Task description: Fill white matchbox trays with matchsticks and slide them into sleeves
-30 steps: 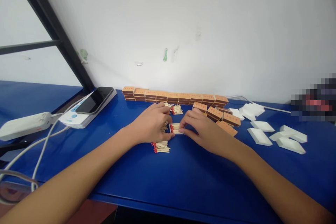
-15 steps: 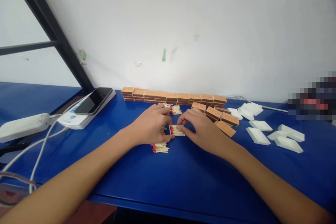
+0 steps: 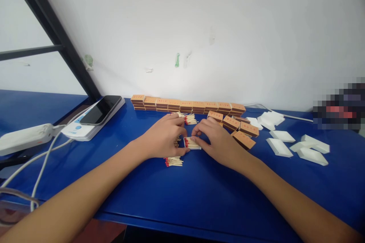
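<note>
Near the middle of the frame, on a glossy blue tabletop (image 3: 199, 197), lies a small white rectangular matchbox tray (image 3: 196, 148) filled with red-tipped pale wooden matches (image 3: 191, 143), their heads toward the left. The left hand (image 3: 165, 134) is half curled around the tray's left end, its thumb at the lower left corner. The right hand (image 3: 218, 140) comes from the other side, fingers bent and loosely bunched, the tips resting at the matches. Whether either hand truly grips anything is hard to tell, as fingers hide the contact.

Just below the left hand is a loose pile of red-headed matches (image 3: 173, 161); a second loose heap (image 3: 190, 118) sits above the tray. A long stacked row of orange-and-brown cardboard matchboxes (image 3: 185, 107) runs along the white wall (image 3: 171, 15). More orange matchboxes (image 3: 243, 139) lie jumbled beyond the right hand, with empty white trays (image 3: 279, 147) scattered at center right. At left, a black smartphone (image 3: 101, 110) rests on a white boxy device (image 3: 76, 132).
</note>
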`<state>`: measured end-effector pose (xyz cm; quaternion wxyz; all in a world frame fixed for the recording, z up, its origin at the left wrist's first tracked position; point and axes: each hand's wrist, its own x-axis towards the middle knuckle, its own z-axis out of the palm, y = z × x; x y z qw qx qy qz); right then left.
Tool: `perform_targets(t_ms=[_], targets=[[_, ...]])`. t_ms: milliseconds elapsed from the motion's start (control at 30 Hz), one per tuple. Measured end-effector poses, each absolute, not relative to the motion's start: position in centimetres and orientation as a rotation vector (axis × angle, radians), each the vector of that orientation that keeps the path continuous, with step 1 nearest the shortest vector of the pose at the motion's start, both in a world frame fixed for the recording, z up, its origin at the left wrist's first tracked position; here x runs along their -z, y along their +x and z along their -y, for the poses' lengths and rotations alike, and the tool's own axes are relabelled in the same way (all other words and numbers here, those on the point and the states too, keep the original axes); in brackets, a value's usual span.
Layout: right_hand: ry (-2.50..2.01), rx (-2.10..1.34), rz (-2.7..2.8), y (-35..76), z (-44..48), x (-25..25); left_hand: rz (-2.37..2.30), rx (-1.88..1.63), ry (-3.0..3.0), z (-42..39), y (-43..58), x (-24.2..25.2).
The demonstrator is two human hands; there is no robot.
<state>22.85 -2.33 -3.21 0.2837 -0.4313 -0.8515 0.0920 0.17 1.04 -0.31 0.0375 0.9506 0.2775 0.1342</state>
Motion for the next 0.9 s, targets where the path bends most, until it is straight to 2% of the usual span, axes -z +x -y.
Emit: perform_targets(t_ms=[300, 600, 900], targets=[[-1.178, -0.207, 2.28, 23.0, 2.2, 2.9, -0.842, -0.409, 2.935, -1.0, 0.1, 0.3], [-1.513, 0.242, 2.171, 31.0, -1.2, 0.4, -0.839, -0.393, 2.94, -0.7, 0.1, -0.1], [-1.802, -0.103, 2.155, 34.4, -0.4, -2.4, -0.824, -0.481, 2.944, -0.9, 0.1, 0.2]])
